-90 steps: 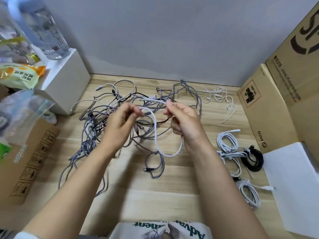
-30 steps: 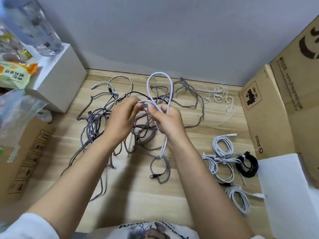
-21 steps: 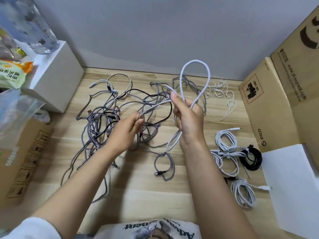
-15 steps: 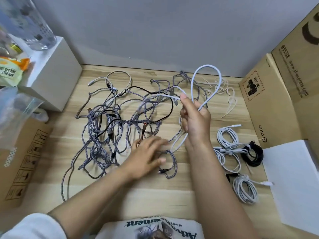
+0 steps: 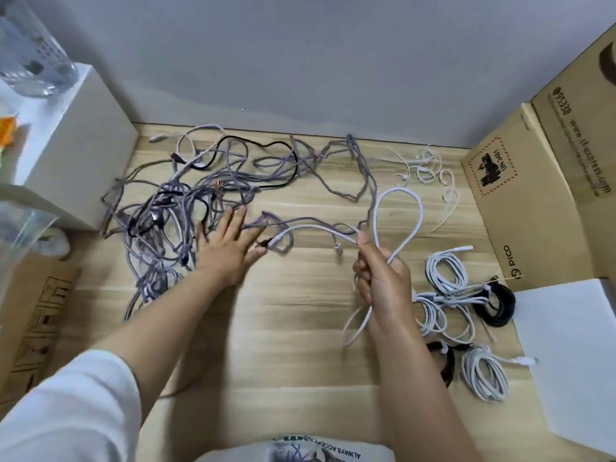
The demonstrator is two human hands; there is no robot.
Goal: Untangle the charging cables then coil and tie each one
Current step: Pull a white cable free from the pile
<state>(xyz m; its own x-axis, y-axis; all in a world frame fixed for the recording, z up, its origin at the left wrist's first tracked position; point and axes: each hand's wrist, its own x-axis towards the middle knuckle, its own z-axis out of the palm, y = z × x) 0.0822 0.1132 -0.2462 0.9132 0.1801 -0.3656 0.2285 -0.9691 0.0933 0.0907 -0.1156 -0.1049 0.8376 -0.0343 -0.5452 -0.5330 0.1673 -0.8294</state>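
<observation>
Charging cables in a grey braided tangle (image 5: 186, 211) spread over the left and far half of the wooden tabletop (image 5: 293, 328), by far the biggest thing on it. Half a second ago the left hand (image 5: 226, 248) was lower, near the small braided loop; now it lies flat with straight fingers (image 5: 238, 218) pressed on the tangle's right edge, grasping nothing. That looks like pinning the heap down so one strand can be drawn out.

Next in size, the finished bundles (image 5: 463, 305) sit at the right: several white coils and a black one, tied, close beside the cardboard box (image 5: 520, 208).

Smaller again, the white cable (image 5: 396, 208) is the one in hand. The right hand (image 5: 383, 281) has dropped toward the near edge since the last frames and is clenched around the gathered strands, a loop standing above the fist and two tails hanging below it. One run arches leftward from the fist back to the heap, ending near the left hand's fingertips, so it appears nearly free but not fully out; whether it is still snagged there I cannot tell.

Smallest, a scatter of thin white ties (image 5: 430, 168) lies near the far wall, ready for binding this coil once it is wound.
</observation>
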